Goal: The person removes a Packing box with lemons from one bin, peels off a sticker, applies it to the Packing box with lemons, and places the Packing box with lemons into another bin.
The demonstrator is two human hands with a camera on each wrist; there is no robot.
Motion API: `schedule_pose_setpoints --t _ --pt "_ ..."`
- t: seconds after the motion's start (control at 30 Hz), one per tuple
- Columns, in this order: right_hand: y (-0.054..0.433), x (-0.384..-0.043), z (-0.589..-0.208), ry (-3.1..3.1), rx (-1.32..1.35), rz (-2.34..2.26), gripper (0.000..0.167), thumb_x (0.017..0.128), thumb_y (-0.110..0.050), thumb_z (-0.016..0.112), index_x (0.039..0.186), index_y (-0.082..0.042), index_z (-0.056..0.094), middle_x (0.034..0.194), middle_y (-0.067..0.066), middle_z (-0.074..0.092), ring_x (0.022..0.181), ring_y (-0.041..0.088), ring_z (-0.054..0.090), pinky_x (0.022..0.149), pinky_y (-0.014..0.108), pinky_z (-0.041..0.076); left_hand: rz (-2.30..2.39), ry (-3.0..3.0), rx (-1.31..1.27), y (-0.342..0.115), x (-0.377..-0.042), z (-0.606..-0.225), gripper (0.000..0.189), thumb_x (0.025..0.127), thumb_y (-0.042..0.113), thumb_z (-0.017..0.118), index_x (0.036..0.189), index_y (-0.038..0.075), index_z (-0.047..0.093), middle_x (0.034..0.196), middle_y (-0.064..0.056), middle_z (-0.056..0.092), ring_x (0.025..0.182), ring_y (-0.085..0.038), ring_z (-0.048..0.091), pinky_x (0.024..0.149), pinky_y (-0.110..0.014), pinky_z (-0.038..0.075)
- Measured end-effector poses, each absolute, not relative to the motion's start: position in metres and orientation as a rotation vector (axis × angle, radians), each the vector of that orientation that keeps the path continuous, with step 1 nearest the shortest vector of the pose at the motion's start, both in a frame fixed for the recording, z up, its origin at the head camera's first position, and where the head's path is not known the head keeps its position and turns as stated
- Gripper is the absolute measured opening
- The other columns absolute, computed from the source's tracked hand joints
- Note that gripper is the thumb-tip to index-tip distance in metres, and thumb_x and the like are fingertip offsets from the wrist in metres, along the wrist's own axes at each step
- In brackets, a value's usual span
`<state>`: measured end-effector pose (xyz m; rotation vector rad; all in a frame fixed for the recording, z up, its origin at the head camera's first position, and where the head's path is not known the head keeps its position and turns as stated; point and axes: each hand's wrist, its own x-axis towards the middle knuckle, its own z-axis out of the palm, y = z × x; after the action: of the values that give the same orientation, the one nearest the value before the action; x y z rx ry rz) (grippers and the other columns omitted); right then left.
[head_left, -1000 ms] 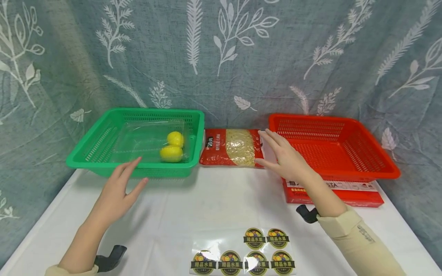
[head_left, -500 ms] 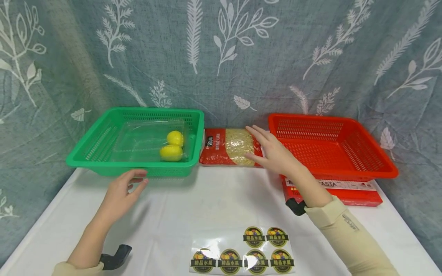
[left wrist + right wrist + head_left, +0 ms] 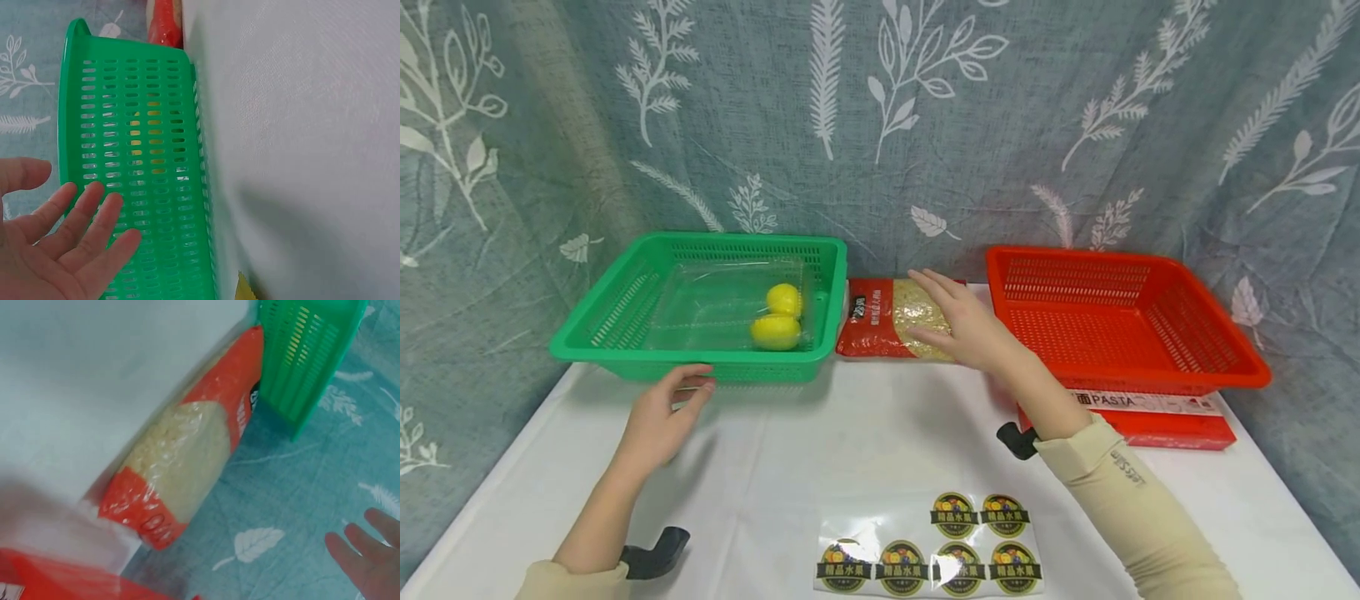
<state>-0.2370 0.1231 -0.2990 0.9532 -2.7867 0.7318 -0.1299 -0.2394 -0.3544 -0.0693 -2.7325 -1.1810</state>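
Observation:
My left hand (image 3: 658, 421) is at the front wall of the green basket (image 3: 625, 358), its fingers loosely bent and holding nothing. In the left wrist view its fingers spread in front of the basket's slotted side. Inside that basket two lemons (image 3: 777, 332) lie with a clear plastic container (image 3: 707, 292). My right hand (image 3: 977, 333) hovers over the right end of a red bag of pasta (image 3: 872, 321), fingers extended and thumb apart. The right wrist view shows the whole bag (image 3: 181, 450) lying against the green basket, with the fingertips off to its side.
A red basket (image 3: 1075, 342) stands at the back right, above a red pasta box (image 3: 1180, 429). A sheet of round fruit stickers (image 3: 872, 529) lies at the front of the white table (image 3: 760, 500). A patterned grey-green curtain (image 3: 737, 100) hangs behind.
My right hand has moved left, from beside the red basket to over the bag. My left fingers have drawn back from the green basket's rim and bent more.

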Motion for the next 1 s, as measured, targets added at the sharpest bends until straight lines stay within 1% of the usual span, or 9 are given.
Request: schedule_pose_setpoints --t 0.2,0.33,0.4,0.5,0.6,0.67,0.77,0.9,1.0 --pt "0.110 -0.239 -0.296 -2.807 0.968 0.749 0.073 0.086 -0.041 0.061 0.145 -0.017 0.024 0.146 0.012 0.026 0.132 0.031 0.026 0.103 0.051 0.029 -1.239 -2.740 -0.047 -0.239 -0.133 -0.356 0.044 0.098 0.029 0.040 0.124 -0.005 0.047 0.116 -0.028 0.053 0.107 -0.045 0.049 0.087 -0.054 0.040" --pt "0.103 -0.238 -0.296 -2.832 0.946 0.759 0.073 0.086 -0.043 0.059 0.145 -0.020 0.023 0.147 0.009 0.025 0.132 0.029 0.025 0.102 0.049 0.031 -1.329 -2.737 -0.030 -0.237 -0.136 -0.357 0.044 0.099 0.028 0.038 0.126 -0.006 0.044 0.116 -0.028 0.053 0.106 -0.041 0.052 0.086 -0.048 0.045" --pt "0.100 -0.238 -0.296 -2.838 0.945 0.767 0.073 0.086 -0.045 0.058 0.145 -0.020 0.023 0.147 0.009 0.025 0.132 0.029 0.025 0.103 0.049 0.030 -1.457 -2.722 -0.012 -0.237 -0.137 -0.358 0.046 0.099 0.028 0.037 0.130 -0.006 0.039 0.120 -0.028 0.051 0.105 -0.032 0.056 0.085 -0.039 0.048" --pt "0.095 -0.239 -0.296 -2.846 0.942 0.767 0.073 0.086 -0.046 0.057 0.145 -0.020 0.023 0.147 0.008 0.026 0.132 0.028 0.025 0.103 0.049 0.029 -1.737 -2.647 0.038 -0.237 -0.139 -0.359 0.051 0.099 0.028 0.036 0.135 -0.008 0.030 0.127 -0.027 0.046 0.100 -0.010 0.058 0.082 -0.025 0.050" --pt "0.089 -0.239 -0.296 -2.859 0.931 0.768 0.073 0.086 -0.046 0.057 0.146 -0.021 0.023 0.147 0.008 0.026 0.133 0.028 0.025 0.104 0.049 0.028 -2.028 -2.493 0.118 -0.239 -0.140 -0.359 0.056 0.099 0.028 0.037 0.138 -0.010 0.022 0.122 -0.016 0.051 0.092 0.005 0.054 0.083 -0.020 0.048" --pt "0.087 -0.240 -0.296 -2.860 0.923 0.774 0.072 0.087 -0.045 0.057 0.146 -0.021 0.023 0.147 0.007 0.027 0.133 0.027 0.025 0.104 0.048 0.028 -2.186 -2.366 0.160 -0.240 -0.142 -0.359 0.056 0.099 0.027 0.038 0.137 -0.011 0.020 0.112 -0.003 0.056 0.091 0.006 0.056 0.084 -0.021 0.048" --pt "0.083 -0.241 -0.296 -2.849 0.917 0.794 0.072 0.086 -0.044 0.058 0.145 -0.020 0.024 0.146 0.006 0.028 0.133 0.026 0.026 0.104 0.046 0.029 -2.354 -2.189 0.204 -0.239 -0.144 -0.359 0.046 0.098 0.023 0.039 0.130 -0.008 0.028 0.098 0.011 0.057 0.090 0.003 0.058 0.084 -0.021 0.048" --pt "0.077 -0.245 -0.299 -2.830 0.939 0.825 0.071 0.086 -0.042 0.059 0.144 -0.018 0.027 0.145 0.005 0.031 0.132 0.024 0.028 0.104 0.043 0.030 -2.450 -2.036 0.248 -0.236 -0.147 -0.359 0.026 0.098 0.020 0.039 0.113 -0.001 0.036 0.096 0.007 0.056 0.090 -0.001 0.060 0.084 -0.021 0.047" --pt "0.073 -0.246 -0.302 -2.824 0.948 0.839 0.069 0.086 -0.041 0.059 0.144 -0.017 0.028 0.145 0.006 0.032 0.132 0.024 0.029 0.104 0.043 0.031 -2.477 -1.971 0.284 -0.233 -0.148 -0.359 0.022 0.099 0.021 0.038 0.108 0.002 0.036 0.099 0.002 0.052 0.089 -0.003 0.060 0.084 -0.021 0.047"
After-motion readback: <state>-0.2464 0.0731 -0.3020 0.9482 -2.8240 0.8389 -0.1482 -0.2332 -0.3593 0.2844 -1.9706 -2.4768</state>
